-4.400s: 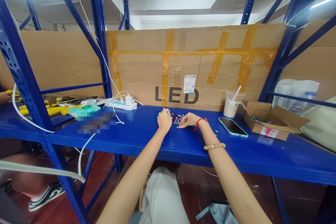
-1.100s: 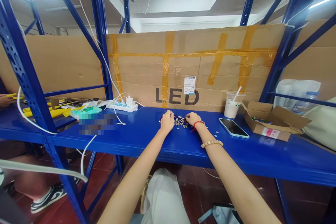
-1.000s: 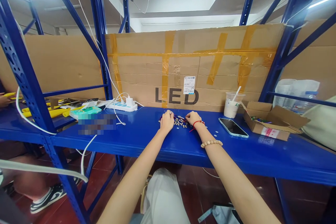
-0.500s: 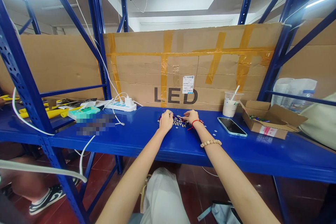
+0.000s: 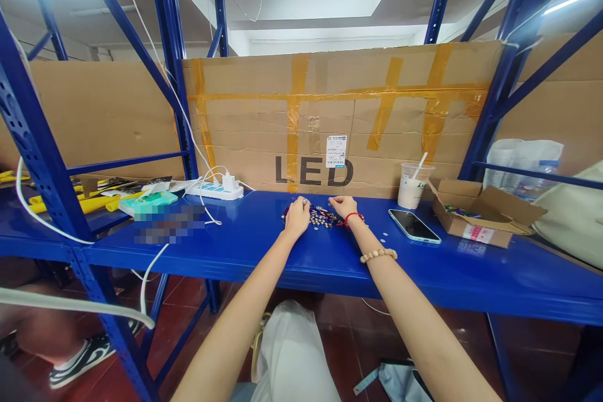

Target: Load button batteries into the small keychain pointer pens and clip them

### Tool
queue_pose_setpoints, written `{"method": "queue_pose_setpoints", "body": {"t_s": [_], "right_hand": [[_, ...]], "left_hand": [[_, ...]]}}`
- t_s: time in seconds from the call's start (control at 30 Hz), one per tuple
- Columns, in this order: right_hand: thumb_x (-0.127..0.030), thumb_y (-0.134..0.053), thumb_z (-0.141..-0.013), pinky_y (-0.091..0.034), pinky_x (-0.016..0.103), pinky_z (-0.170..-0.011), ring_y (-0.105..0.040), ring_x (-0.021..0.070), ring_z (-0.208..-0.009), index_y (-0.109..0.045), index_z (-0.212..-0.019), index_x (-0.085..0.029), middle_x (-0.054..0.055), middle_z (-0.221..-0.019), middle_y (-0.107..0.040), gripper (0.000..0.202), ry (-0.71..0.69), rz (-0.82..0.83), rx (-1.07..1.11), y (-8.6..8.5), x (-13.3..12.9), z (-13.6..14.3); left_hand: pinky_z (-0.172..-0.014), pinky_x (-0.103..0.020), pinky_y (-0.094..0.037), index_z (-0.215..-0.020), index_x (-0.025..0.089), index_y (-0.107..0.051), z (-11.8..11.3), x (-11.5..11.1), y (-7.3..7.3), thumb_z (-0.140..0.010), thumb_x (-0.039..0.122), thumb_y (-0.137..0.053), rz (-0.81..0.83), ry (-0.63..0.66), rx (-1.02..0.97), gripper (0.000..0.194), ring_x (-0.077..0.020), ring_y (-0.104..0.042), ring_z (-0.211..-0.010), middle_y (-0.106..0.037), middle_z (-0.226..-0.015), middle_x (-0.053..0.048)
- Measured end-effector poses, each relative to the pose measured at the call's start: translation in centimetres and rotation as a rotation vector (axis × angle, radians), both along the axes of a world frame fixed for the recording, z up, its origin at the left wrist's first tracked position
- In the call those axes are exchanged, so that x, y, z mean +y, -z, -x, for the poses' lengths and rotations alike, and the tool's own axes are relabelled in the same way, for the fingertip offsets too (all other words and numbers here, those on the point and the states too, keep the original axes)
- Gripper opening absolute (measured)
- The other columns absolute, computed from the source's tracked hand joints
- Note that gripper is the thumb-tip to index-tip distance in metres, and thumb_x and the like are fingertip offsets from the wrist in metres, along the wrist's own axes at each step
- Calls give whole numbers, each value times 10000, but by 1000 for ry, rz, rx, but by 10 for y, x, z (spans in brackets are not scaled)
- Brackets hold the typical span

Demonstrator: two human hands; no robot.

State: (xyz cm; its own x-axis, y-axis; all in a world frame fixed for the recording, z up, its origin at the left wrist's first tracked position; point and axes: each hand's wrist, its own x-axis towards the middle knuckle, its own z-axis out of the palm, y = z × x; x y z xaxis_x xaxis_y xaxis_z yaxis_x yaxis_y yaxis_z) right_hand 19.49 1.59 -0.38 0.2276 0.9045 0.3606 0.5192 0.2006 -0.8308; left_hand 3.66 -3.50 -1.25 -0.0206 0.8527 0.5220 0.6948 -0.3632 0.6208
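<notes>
Tabletop free from power strip to small-parts pile; cardboard blocks rear; phone obstructs right.

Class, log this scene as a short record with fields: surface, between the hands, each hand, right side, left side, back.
Surface: glossy blue workbench
Between the hands: low pile of small, shiny, silver-coloured pieces
Left hand: at the pile's left part; grip hidden
Right hand: at the pile's right edge; grip unclear
Right side: black-screened phone, clear plastic cup with white straw, open brown cardboard box
Left side: white plastic power strip
Back: tall brown cardboard sheet printed LED
</notes>
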Motion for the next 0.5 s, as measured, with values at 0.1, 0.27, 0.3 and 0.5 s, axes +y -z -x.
{"method": "queue_pose_setpoints", "body": {"t_s": [0.1,0.27,0.3,0.5], "right_hand": [[-252,-634,-712,-500,333,-822,-662,223,-783,-641,-532,-151,54,-600,-675,206,-50,23,162,1,0,3],[-166,-684,-702,-565,253,-737,-667,149,-700,-642,-670,-111,57,-683,-682,77,-206,45,453,0,-3,10],[-149,-700,-688,-569,247,-744,-667,146,-709,-639,-674,-108,59,-695,-682,75,-239,47,494,-1,-4,10],[-129,-741,-643,-554,225,-794,-660,149,-796,-667,-681,-111,68,-758,-686,85,-475,94,725,-11,-17,13]], "left_hand": [[-743,-288,-408,-835,205,-477,-1,0,1,-896,276,-342,1,76,-22,165,-174,-548,-824,-600,-826,-35],[-691,-274,-402,-914,221,-439,-1,-2,0,-903,283,-320,6,188,-78,135,-144,-536,-668,-543,-684,16],[-688,-271,-400,-922,220,-427,-1,-3,0,-901,283,-325,7,196,-89,122,-141,-534,-656,-533,-669,23],[-660,-256,-395,-973,213,-365,-2,-6,-2,-892,302,-352,7,253,-113,121,-124,-507,-587,-498,-635,49]]}}
